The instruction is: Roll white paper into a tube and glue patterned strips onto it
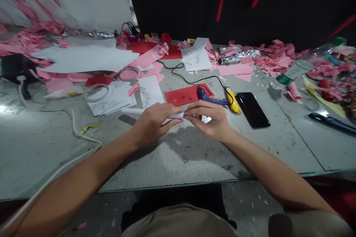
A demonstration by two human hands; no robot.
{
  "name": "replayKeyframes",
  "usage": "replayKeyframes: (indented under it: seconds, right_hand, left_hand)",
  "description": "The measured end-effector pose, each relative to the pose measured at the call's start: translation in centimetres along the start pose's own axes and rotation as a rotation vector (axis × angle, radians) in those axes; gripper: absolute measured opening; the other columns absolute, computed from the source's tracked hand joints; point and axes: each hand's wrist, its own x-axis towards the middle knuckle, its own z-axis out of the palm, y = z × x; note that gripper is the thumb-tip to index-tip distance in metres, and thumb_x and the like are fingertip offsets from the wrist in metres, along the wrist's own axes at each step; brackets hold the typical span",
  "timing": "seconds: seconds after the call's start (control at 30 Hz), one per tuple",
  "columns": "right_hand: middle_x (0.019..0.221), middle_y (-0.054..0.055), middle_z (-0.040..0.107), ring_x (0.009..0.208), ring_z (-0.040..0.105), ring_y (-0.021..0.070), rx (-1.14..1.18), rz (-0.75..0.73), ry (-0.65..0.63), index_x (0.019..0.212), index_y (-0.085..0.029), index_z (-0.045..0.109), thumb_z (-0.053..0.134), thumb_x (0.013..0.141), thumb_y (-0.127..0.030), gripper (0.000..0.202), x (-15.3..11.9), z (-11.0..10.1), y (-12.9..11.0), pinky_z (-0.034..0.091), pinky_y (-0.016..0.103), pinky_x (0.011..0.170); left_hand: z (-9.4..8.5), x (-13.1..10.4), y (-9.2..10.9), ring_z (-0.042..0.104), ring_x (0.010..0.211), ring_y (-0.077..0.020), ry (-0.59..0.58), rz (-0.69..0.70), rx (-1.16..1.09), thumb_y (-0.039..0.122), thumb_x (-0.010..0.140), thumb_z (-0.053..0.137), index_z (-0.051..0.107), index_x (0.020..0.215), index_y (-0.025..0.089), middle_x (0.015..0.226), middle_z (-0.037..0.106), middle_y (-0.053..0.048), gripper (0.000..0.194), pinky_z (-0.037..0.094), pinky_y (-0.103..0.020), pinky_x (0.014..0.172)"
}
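Note:
A thin roll of white paper (132,112) lies crosswise in front of me, just above the table. My left hand (155,122) is wrapped round its middle, and the far left end sticks out past the knuckles. At the right end, my right hand (209,120) pinches the tip of the roll between thumb and fingers. Behind the hands is a red sheet (179,95) on the table. A hot glue gun (211,98) with a blue body and yellow handle rests partly on it, close to my right fingers.
A black phone (253,110) lies right of the glue gun. Printed paper sheets (111,100), a tape roll (96,92) and pink paper scraps (278,57) cover the back. A plastic bottle (294,70) lies at right, near a dark-handled cutter (333,121). A white cable (73,126) crosses the left side.

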Motion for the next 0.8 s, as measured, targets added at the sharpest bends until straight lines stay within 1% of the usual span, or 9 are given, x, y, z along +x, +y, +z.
replayKeyframes:
  seconds: [0.13, 0.2, 0.27, 0.3, 0.37, 0.47, 0.57, 0.7, 0.8]
  right_hand:
    - [0.105, 0.006, 0.079, 0.089, 0.073, 0.0180, 0.065, 0.053, -0.023, 0.105, -0.027, 0.084, 0.077, 0.097, -0.021, 0.012, -0.03, 0.17, 0.08, 0.059, 0.034, 0.074]
    - [0.105, 0.005, 0.078, 0.088, 0.073, 0.0174, 0.132, 0.129, -0.020, 0.104, -0.027, 0.085, 0.083, 0.093, -0.026, 0.011, 0.07, 0.15, 0.09, 0.058, 0.033, 0.072]
    - [0.104, 0.004, 0.078, 0.088, 0.072, 0.0170, 0.210, 0.223, -0.023, 0.104, -0.027, 0.085, 0.089, 0.088, -0.030, 0.017, 0.18, 0.03, 0.10, 0.057, 0.031, 0.072]
    - [0.104, 0.004, 0.079, 0.090, 0.072, 0.0172, 0.242, 0.258, -0.032, 0.105, -0.027, 0.085, 0.090, 0.086, -0.031, 0.020, 0.22, -0.07, 0.10, 0.057, 0.031, 0.073]
    - [0.105, 0.004, 0.079, 0.095, 0.072, 0.0180, 0.278, 0.296, -0.057, 0.107, -0.028, 0.084, 0.089, 0.088, -0.031, 0.020, 0.30, -0.29, 0.07, 0.058, 0.033, 0.080]
    - [0.110, 0.005, 0.078, 0.102, 0.073, 0.0189, 0.286, 0.301, -0.078, 0.110, -0.027, 0.084, 0.083, 0.093, -0.030, 0.017, 0.37, -0.51, 0.01, 0.060, 0.034, 0.086]
    - [0.115, 0.007, 0.075, 0.104, 0.073, 0.0195, 0.243, 0.268, -0.069, 0.106, -0.024, 0.083, 0.085, 0.092, -0.031, 0.016, 0.37, -0.49, 0.06, 0.062, 0.032, 0.081]
    - [0.107, 0.006, 0.076, 0.094, 0.073, 0.0177, 0.164, 0.201, -0.087, 0.103, -0.023, 0.079, 0.084, 0.092, -0.030, 0.014, 0.13, -0.13, 0.26, 0.062, 0.030, 0.073]
    - [0.103, 0.006, 0.077, 0.089, 0.073, 0.0169, 0.121, 0.154, -0.057, 0.102, -0.023, 0.077, 0.082, 0.094, -0.028, 0.010, -0.10, 0.21, 0.27, 0.062, 0.030, 0.071]
  left_hand:
    - [-0.04, -0.08, 0.01, 0.075, 0.096, -0.0226, -0.012, -0.031, 0.001, 0.025, 0.106, 0.063, 0.066, 0.125, 0.018, 0.111, 0.079, -0.009, 0.020, 0.055, -0.035, 0.084]
    - [-0.05, -0.08, 0.03, 0.074, 0.099, -0.0227, -0.010, -0.042, -0.006, 0.025, 0.107, 0.062, 0.066, 0.125, 0.018, 0.111, 0.079, -0.009, 0.020, 0.056, -0.036, 0.086]
    - [-0.06, -0.07, 0.09, 0.073, 0.101, -0.0232, -0.014, -0.048, -0.002, 0.024, 0.106, 0.061, 0.067, 0.126, 0.018, 0.112, 0.078, -0.009, 0.021, 0.057, -0.037, 0.089]
    - [-0.06, -0.06, 0.12, 0.072, 0.102, -0.0236, -0.020, -0.048, 0.008, 0.023, 0.106, 0.061, 0.067, 0.126, 0.018, 0.112, 0.078, -0.009, 0.021, 0.057, -0.038, 0.090]
    - [-0.06, -0.06, 0.18, 0.071, 0.104, -0.0244, -0.028, -0.044, 0.033, 0.021, 0.106, 0.060, 0.068, 0.127, 0.017, 0.113, 0.077, -0.010, 0.023, 0.056, -0.039, 0.091]
    - [-0.08, -0.08, 0.23, 0.070, 0.104, -0.0254, -0.010, -0.032, 0.075, 0.021, 0.106, 0.060, 0.068, 0.128, 0.016, 0.115, 0.076, -0.012, 0.024, 0.056, -0.041, 0.091]
    - [-0.20, -0.10, 0.26, 0.069, 0.101, -0.0256, 0.023, -0.009, 0.147, 0.019, 0.106, 0.060, 0.068, 0.127, 0.016, 0.113, 0.077, -0.012, 0.023, 0.054, -0.041, 0.090]
    - [-0.41, -0.06, 0.35, 0.070, 0.097, -0.0260, 0.033, 0.011, 0.255, 0.017, 0.105, 0.060, 0.069, 0.118, 0.016, 0.108, 0.079, -0.010, 0.016, 0.053, -0.041, 0.084]
    - [-0.52, -0.05, 0.43, 0.070, 0.095, -0.0257, 0.024, 0.022, 0.309, 0.019, 0.105, 0.061, 0.070, 0.115, 0.018, 0.105, 0.080, -0.008, 0.014, 0.052, -0.041, 0.082]
